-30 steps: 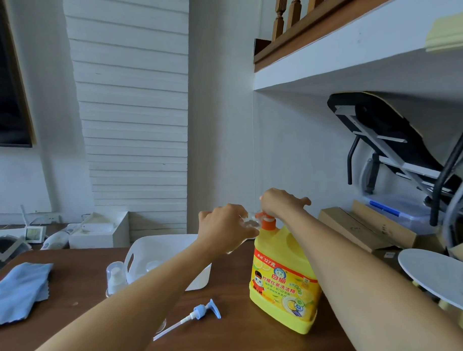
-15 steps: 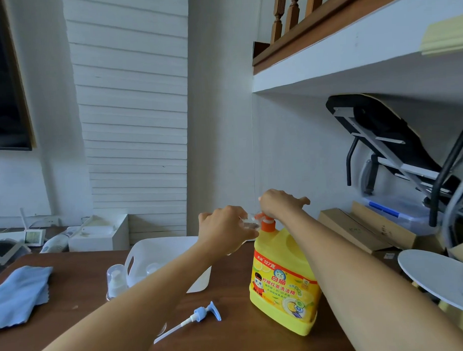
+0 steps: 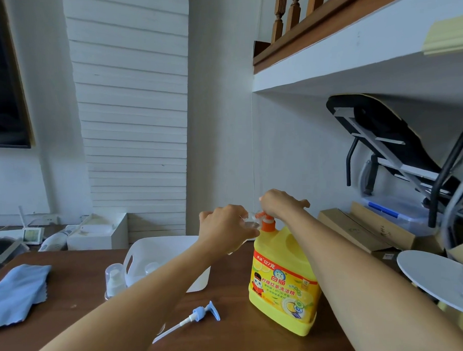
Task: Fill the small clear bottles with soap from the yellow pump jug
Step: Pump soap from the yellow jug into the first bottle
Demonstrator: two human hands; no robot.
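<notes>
The right hand (image 3: 280,203) was laid palm-down over the orange pump head (image 3: 266,222) of the yellow pump jug (image 3: 282,281), fingers curled over the top of it. The left hand (image 3: 225,229) was closed in a loose fist around a small clear bottle (image 3: 249,222), which was held against the pump's spout; only a sliver of the bottle could be seen past the knuckles, and how full it was could not be told. Both forearms were stretched forward from the lower edge of the view.

The jug was stood upright on the brown wooden desk (image 3: 81,327), right of centre, its printed label turned toward the camera. Just left of its base, a detached blue-and-white pump with its long dip tube (image 3: 197,315) was laid flat on the desk. Behind the left forearm a white plastic basket (image 3: 159,252) with handle cut-outs was placed, and beside its left wall a small capped clear bottle (image 3: 114,280) was stood upright. Another clear cap could be made out inside the basket. Well to the left, a folded blue cloth (image 3: 18,293) was spread on the desk. At the right edge a round white tabletop (image 3: 433,273) was seen, with cardboard boxes (image 3: 358,228) stacked behind the jug along the wall.
</notes>
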